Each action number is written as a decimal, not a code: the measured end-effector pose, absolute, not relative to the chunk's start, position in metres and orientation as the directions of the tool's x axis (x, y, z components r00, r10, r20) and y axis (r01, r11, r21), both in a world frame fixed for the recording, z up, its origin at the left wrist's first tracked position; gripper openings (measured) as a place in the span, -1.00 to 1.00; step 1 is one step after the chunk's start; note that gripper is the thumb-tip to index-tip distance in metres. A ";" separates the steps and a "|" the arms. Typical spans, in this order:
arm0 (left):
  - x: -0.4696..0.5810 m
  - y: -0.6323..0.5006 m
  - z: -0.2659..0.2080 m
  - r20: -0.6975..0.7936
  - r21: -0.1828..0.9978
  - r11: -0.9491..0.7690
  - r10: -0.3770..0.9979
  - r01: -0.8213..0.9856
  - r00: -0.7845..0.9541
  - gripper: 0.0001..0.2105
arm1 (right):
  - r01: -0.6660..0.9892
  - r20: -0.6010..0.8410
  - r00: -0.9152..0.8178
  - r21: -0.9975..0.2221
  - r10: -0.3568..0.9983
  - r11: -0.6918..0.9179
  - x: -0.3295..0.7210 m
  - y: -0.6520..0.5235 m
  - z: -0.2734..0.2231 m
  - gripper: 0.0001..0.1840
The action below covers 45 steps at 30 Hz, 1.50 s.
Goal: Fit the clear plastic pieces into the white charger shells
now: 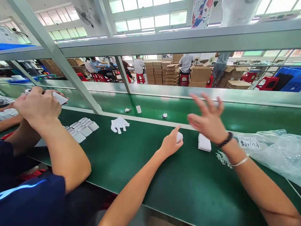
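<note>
My left hand [171, 143] is closed around a small white rounded plastic piece [179, 137], low over the green tabletop; the fingers hide most of it. My right hand [208, 119] is raised to the right of it, fingers spread and slightly blurred, holding nothing that shows. Just below that hand, a pair of white plastic pieces [204, 143] lies side by side on the table. A scatter of tiny clear or whitish parts [223, 158] is under my right wrist, which wears a dark bracelet and a pale band.
A clear plastic bag [277, 150] with a handwritten label lies at right. Beyond a pale rail, the green belt [150, 106] carries a few small white parts. A white glove [119, 124] and rows of white pieces [82, 128] lie left, beside a co-worker's arm [63, 144]. Metal frame posts stand ahead.
</note>
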<state>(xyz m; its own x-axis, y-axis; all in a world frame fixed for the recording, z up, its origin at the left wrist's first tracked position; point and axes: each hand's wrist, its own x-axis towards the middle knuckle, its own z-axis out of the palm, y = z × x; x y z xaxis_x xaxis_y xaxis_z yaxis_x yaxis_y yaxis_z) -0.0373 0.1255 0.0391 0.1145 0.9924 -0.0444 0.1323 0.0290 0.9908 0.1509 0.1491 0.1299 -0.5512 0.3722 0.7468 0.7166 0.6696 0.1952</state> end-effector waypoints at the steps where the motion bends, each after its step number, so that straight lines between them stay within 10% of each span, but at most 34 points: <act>1: -0.035 0.129 0.036 -0.027 0.993 0.013 0.993 0.120 0.116 -0.67 | 0.790 0.744 -0.496 0.172 0.448 0.589 0.181 0.157 0.126 -0.88; 7: -0.031 0.141 0.023 -0.057 0.997 0.063 0.985 -0.032 0.164 -0.57 | 0.905 0.672 -0.393 0.162 0.628 0.393 0.292 0.177 0.105 -0.78; 16: -0.034 0.139 0.029 -0.205 0.925 0.301 0.910 -0.233 0.361 -0.67 | 0.696 0.232 -0.551 -0.403 0.802 0.595 0.232 0.163 0.076 -0.70; 31: -0.021 0.128 0.034 -0.195 0.972 0.231 0.891 -0.038 0.411 -0.64 | 0.594 0.367 -0.738 -0.045 0.566 0.803 0.187 0.141 0.042 -0.67; 41: -0.034 0.140 0.017 0.019 0.898 -0.098 0.983 0.429 0.185 -0.76 | 0.625 0.185 -0.718 -0.253 0.671 0.738 0.176 0.131 0.029 -0.74; 45: -0.044 0.133 0.050 0.199 0.861 -0.200 0.979 0.468 0.051 -0.38 | 0.574 0.208 -0.747 -0.281 0.632 0.770 0.169 0.121 0.017 -0.75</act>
